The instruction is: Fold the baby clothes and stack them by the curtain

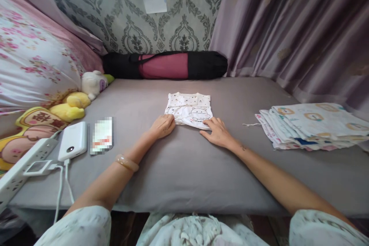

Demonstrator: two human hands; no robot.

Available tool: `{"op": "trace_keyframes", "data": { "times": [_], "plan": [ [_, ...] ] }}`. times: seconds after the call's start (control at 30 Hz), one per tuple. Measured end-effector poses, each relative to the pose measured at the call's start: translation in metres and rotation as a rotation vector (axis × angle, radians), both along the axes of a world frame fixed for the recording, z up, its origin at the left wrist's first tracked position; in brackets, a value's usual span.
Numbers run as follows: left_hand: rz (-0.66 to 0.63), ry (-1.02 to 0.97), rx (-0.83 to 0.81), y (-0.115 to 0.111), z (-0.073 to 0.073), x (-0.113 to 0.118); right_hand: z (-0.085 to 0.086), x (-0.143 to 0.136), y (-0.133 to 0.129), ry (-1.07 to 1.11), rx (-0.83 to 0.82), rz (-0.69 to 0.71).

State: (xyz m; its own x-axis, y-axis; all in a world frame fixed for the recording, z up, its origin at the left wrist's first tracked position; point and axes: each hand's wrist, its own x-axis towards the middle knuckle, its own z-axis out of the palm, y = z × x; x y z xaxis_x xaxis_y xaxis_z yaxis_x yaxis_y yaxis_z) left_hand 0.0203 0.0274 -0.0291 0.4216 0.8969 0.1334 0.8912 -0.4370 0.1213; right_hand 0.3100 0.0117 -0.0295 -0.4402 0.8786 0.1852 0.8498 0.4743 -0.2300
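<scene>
A small white garment (188, 109) with dark specks and a cartoon animal print lies folded on the grey-covered surface (178, 173). At its near left corner, my left hand (164, 126) has its fingers curled closed on the cloth. My right hand (215, 131) rests at the near right corner, its fingers apart and fingertips touching the fabric by the print. The thumb lies on the grey cover.
Folded printed cloths (311, 127) are stacked at the right. A black and pink roll bag (164, 65) lies along the back wall. Plush toys (73, 105), a white power bank (73, 141), a power strip (25, 165) and a blurred card (102, 135) are at the left.
</scene>
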Motion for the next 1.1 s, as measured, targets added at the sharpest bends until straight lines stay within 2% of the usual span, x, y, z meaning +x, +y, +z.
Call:
{"op": "trace_keyframes", "data": {
  "times": [0.13, 0.23, 0.3, 0.5, 0.67, 0.8, 1.0, 1.1],
  "plan": [
    [-0.063, -0.046, -0.020, 0.004, 0.000, -0.006, 0.007, 0.002, 0.009, -0.106, 0.074, 0.129],
    [-0.161, -0.041, 0.024, -0.003, 0.002, -0.017, 0.011, 0.005, 0.011, -0.234, 0.153, 0.211],
    [-0.209, -0.036, 0.054, -0.009, 0.004, -0.023, 0.010, 0.008, 0.011, -0.222, 0.166, 0.253],
    [-0.281, -0.006, 0.035, -0.019, 0.006, -0.031, -0.002, 0.017, 0.017, -0.092, 0.037, 0.338],
    [-0.328, 0.037, 0.023, -0.022, 0.014, -0.031, 0.003, 0.025, 0.017, -0.063, 0.010, 0.372],
    [-0.357, 0.052, 0.024, -0.037, 0.023, -0.026, 0.015, 0.032, 0.002, -0.076, 0.009, 0.393],
    [-0.421, 0.023, -0.037, -0.082, 0.034, -0.021, 0.026, 0.047, -0.042, -0.118, 0.048, 0.446],
    [-0.370, -0.061, -0.048, -0.094, 0.033, -0.021, 0.028, 0.051, -0.053, -0.110, 0.065, 0.446]
  ]
}}
